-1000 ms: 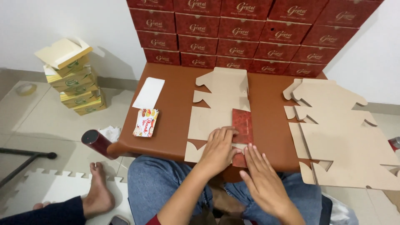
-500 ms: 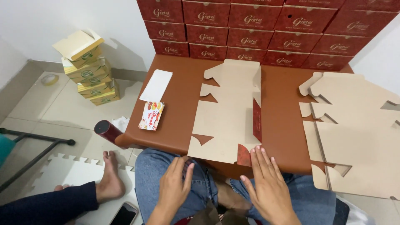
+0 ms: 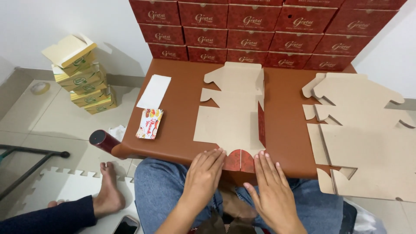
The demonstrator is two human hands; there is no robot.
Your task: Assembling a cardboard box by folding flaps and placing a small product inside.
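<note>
Our fingers (image 3: 215, 155) lie flat and spread at the near edge of the counter (image 3: 182, 108), gripping nothing. The left hand (image 3: 203, 175) has its fingertips pressing on the bottom edge of the flat cardboard blank (image 3: 227, 117). The right hand (image 3: 268, 186) is just beside it, fingertips touching the rim of the blank next to the two rounded red flaps (image 3: 240, 160) that are turned up between our hands. Both hands are open, palms down.

The blank lies brown side up in the middle of the counter, stretching away from us toward the wall. Along its right edge a narrow red strip (image 3: 261, 125) shows, which we judge to be a side panel already folded. The rest lies flat: the top tabs and the left notches show no fold. So we judge the box only just begun, with most creases and all the closing left.

To the right, a pile of unfolded blanks (image 3: 359, 134) overhangs the counter. At the far edge, finished red boxes (image 3: 260, 32) stand stacked in rows against the wall. On the left of the counter lie a white slip (image 3: 154, 91) and a small colourful card (image 3: 150, 123). On the floor stand yellow-green boxes (image 3: 80, 76), and another person's bare foot (image 3: 106, 190) rests nearby.
</note>
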